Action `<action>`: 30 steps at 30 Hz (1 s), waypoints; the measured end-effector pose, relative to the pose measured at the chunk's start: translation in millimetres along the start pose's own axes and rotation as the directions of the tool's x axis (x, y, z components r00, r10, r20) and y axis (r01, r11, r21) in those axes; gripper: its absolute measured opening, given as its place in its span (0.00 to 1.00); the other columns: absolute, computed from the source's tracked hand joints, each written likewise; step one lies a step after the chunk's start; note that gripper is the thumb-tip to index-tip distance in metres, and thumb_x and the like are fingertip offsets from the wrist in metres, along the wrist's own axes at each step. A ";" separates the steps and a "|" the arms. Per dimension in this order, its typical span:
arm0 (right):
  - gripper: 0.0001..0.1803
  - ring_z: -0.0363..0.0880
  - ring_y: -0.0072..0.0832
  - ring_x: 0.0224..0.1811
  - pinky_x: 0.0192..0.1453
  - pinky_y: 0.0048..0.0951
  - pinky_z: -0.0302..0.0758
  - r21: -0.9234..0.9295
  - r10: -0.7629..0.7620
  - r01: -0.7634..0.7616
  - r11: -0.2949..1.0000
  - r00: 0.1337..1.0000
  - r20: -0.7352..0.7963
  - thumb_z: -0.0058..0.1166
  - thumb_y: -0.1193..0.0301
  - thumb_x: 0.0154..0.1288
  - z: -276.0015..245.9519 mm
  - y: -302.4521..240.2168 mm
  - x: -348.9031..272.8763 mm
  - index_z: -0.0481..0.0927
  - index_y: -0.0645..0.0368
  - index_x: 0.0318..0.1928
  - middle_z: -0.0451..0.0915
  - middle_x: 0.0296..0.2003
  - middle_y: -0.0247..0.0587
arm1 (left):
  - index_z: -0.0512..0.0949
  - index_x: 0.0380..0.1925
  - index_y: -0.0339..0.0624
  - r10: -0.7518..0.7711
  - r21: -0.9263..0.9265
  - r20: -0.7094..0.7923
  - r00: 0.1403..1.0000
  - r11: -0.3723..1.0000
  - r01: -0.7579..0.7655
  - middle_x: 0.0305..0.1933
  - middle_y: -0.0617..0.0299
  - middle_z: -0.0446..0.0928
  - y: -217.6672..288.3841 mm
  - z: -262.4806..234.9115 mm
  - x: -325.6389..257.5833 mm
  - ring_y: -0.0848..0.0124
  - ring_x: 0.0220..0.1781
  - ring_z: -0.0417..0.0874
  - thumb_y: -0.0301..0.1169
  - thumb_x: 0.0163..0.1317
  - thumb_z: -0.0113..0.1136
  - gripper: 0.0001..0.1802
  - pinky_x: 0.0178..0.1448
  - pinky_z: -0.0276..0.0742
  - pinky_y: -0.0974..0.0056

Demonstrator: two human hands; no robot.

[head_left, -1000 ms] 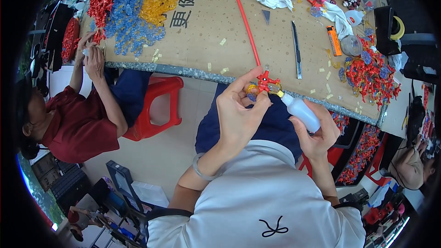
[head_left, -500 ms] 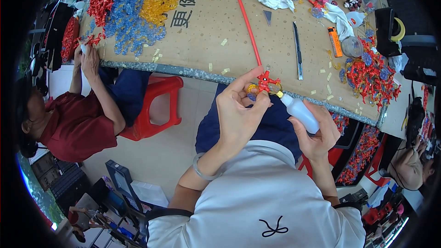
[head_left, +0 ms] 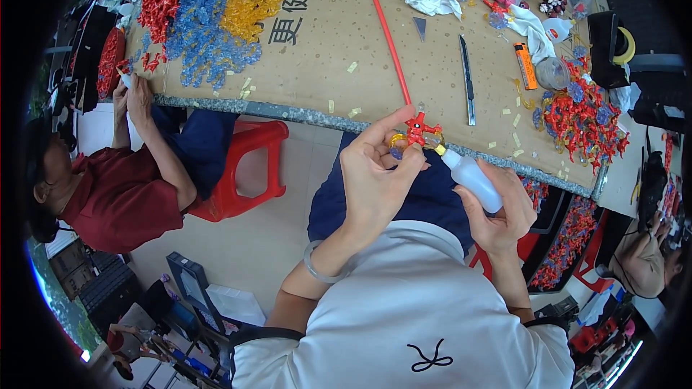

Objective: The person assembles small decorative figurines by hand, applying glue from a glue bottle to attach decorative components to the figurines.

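My left hand (head_left: 378,173) pinches a small red plastic figure (head_left: 418,130) between thumb and fingers, just off the table's front edge. Clear yellow and blue-violet bits (head_left: 397,145) show beside the figure, partly hidden by my fingers. In my right hand (head_left: 504,209) lies a white squeeze bottle (head_left: 474,179) with a yellow tip, tilted up to the left. Its tip points at the lower right side of the figure; whether they touch I cannot tell. A red stick (head_left: 391,49) lies on the table just beyond my left fingertips.
Piles of red (head_left: 164,3), blue (head_left: 205,32) and yellow pieces (head_left: 252,0) cover the far left. Finished-looking red-blue figures (head_left: 582,115) heap at right, near an orange box cutter pack (head_left: 525,66) and a craft knife (head_left: 468,79). A co-worker (head_left: 122,194) sits at left by a red stool (head_left: 249,166).
My hands hold nearly the same pose; the bottle has shifted very slightly. At left, the co-worker's hands have moved a little downward, away from the red pieces.
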State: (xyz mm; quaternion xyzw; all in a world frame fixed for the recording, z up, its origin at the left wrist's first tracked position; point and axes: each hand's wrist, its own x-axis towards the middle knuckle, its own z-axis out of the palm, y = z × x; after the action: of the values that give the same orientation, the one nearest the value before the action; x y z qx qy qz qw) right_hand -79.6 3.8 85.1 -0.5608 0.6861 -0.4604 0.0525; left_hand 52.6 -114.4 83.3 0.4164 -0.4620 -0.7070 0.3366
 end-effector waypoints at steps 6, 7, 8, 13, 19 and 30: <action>0.23 0.84 0.44 0.35 0.41 0.35 0.80 -0.007 -0.016 0.016 1.000 1.000 -0.007 0.71 0.79 0.45 -0.1 -0.1 1.4 0.80 0.72 0.44 0.83 0.35 0.55 | 0.73 0.55 0.26 0.011 0.007 0.018 1.000 1.000 -0.012 0.38 0.53 0.82 -1.9 -0.4 1.8 0.76 0.34 0.84 0.15 0.58 0.54 0.22 0.37 0.83 0.74; 0.23 0.84 0.44 0.35 0.41 0.35 0.80 -0.016 -0.026 0.025 1.000 1.000 -0.007 0.72 0.79 0.45 -0.6 -1.0 1.7 0.80 0.72 0.44 0.83 0.35 0.55 | 0.73 0.55 0.26 0.018 0.008 0.016 1.000 1.000 -0.018 0.38 0.53 0.82 -1.1 -0.8 0.8 0.76 0.34 0.84 0.15 0.58 0.54 0.22 0.37 0.83 0.74; 0.23 0.84 0.44 0.35 0.41 0.35 0.80 -0.026 -0.035 0.034 0.999 0.999 -0.006 0.72 0.79 0.44 -1.2 -1.9 2.0 0.80 0.72 0.44 0.83 0.35 0.55 | 0.72 0.56 0.25 0.015 0.001 0.026 1.000 1.000 -0.015 0.40 0.54 0.80 -0.4 -1.2 -0.3 0.77 0.36 0.82 0.14 0.58 0.55 0.23 0.40 0.82 0.73; 0.24 0.84 0.43 0.34 0.39 0.34 0.80 -0.046 -0.072 0.071 0.996 0.997 -0.008 0.72 0.79 0.43 -2.9 -3.8 5.9 0.81 0.71 0.44 0.83 0.35 0.54 | 0.72 0.56 0.26 0.063 -0.016 0.036 0.997 0.998 -0.062 0.44 0.56 0.79 -2.9 -2.5 -0.9 0.78 0.41 0.80 0.13 0.57 0.56 0.24 0.45 0.80 0.73; 0.25 0.84 0.42 0.34 0.37 0.33 0.81 -0.080 -0.137 0.137 0.987 0.991 0.006 0.73 0.79 0.40 -5.1 -10.3 13.8 0.81 0.71 0.44 0.84 0.34 0.53 | 0.74 0.53 0.28 0.154 0.018 0.025 0.988 0.988 -0.154 0.45 0.58 0.79 -1.4 -6.0 -1.8 0.78 0.43 0.79 0.13 0.57 0.56 0.21 0.47 0.78 0.73; 0.25 0.85 0.41 0.34 0.39 0.32 0.80 -0.074 -0.215 0.218 0.973 0.976 0.037 0.73 0.79 0.40 6.6 -17.7 20.9 0.81 0.71 0.44 0.84 0.35 0.54 | 0.72 0.52 0.27 0.249 0.046 -0.050 0.967 0.968 -0.247 0.44 0.53 0.78 0.7 -24.3 1.0 0.73 0.39 0.82 0.13 0.59 0.53 0.19 0.39 0.84 0.71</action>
State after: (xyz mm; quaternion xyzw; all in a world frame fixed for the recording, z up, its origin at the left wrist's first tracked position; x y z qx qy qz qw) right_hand -70.7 -16.1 102.8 -0.6404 0.6374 -0.4284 -0.0100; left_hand 74.1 -124.5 78.2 0.3812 -0.5148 -0.6384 0.4268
